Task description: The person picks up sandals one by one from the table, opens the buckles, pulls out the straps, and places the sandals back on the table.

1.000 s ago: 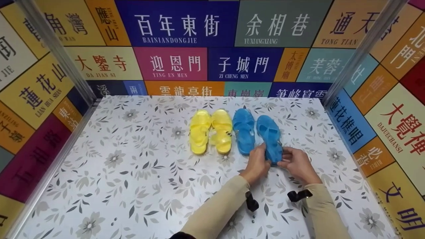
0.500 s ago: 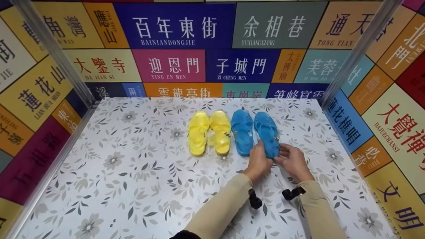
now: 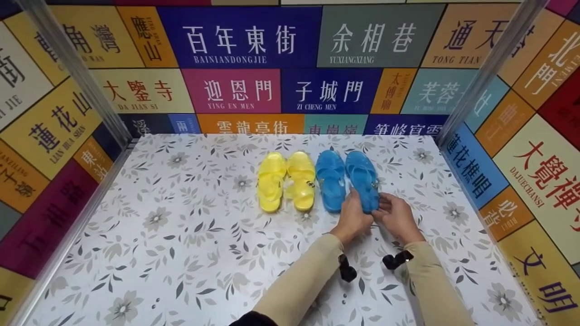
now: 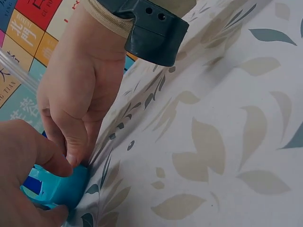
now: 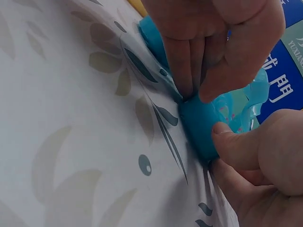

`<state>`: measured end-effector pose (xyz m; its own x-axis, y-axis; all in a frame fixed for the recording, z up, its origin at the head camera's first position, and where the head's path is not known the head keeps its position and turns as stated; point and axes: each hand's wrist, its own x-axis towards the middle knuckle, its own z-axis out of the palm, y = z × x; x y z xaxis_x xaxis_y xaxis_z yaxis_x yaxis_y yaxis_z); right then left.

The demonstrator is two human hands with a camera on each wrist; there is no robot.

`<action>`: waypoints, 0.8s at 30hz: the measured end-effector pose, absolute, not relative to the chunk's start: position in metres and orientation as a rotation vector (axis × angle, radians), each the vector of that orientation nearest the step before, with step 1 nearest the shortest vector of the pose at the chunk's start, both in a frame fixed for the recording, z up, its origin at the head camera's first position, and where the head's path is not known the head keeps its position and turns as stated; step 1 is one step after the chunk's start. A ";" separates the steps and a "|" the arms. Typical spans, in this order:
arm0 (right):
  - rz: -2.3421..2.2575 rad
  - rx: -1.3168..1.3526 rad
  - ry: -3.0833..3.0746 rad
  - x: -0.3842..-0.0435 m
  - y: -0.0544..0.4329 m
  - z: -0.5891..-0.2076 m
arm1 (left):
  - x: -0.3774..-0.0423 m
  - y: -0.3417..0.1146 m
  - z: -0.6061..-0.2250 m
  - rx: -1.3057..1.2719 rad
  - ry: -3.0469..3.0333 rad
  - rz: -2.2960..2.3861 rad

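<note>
Two blue sandals lie side by side on the patterned cloth in the head view. My left hand (image 3: 355, 218) grips the heel end of the right-hand blue sandal (image 3: 362, 172) from its left. On the heel's other side, my right hand (image 3: 398, 218) holds the same sandal, with the thumb on it in the right wrist view. The toe points to the back wall. Just left of it lies the other blue sandal (image 3: 331, 181), untouched. Both hands cover parts of the held heel (image 4: 71, 187).
Left of the blue pair lie a left yellow sandal (image 3: 271, 181) and a right yellow sandal (image 3: 302, 181), toes also toward the back. A floral white cloth (image 3: 181, 253) covers the table. Colourful panels with lettering (image 3: 235, 36) wall the back and both sides.
The right-hand blue sandal has slid away from the person and slightly left, so its toe is now level with the other blue one. Both hands moved along with it.
</note>
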<state>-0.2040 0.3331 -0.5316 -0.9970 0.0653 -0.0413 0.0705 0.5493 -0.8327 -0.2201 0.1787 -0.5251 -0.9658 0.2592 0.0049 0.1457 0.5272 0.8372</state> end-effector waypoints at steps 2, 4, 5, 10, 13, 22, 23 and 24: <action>-1.468 0.123 2.759 -0.203 0.335 -0.532 | -0.219 0.176 -0.524 0.369 2.645 1.427; -1.450 0.138 2.748 -0.201 0.338 -0.532 | -0.215 0.174 -0.522 0.380 2.648 1.415; -1.446 0.146 2.737 -0.200 0.339 -0.531 | -0.213 0.172 -0.521 0.383 2.644 1.404; -1.429 0.162 2.665 -0.189 0.348 -0.527 | -0.199 0.164 -0.519 0.499 2.682 1.337; -1.388 0.128 2.646 -0.181 0.353 -0.523 | -0.191 0.156 -0.521 0.664 2.727 1.321; -1.277 0.068 2.670 -0.164 0.364 -0.511 | -0.187 0.090 -0.517 1.109 2.554 1.303; -1.273 0.072 2.675 -0.163 0.365 -0.510 | -0.189 0.079 -0.516 1.141 2.558 1.297; -1.271 0.073 2.685 -0.162 0.366 -0.509 | -0.190 0.067 -0.515 1.168 2.576 1.291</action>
<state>-0.1619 0.3661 -0.5087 -0.9844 -0.0283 -0.1735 0.1163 0.6355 -0.7633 -0.1898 0.0670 -0.5153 -0.7172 0.6359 0.2851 0.6089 0.3728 0.7002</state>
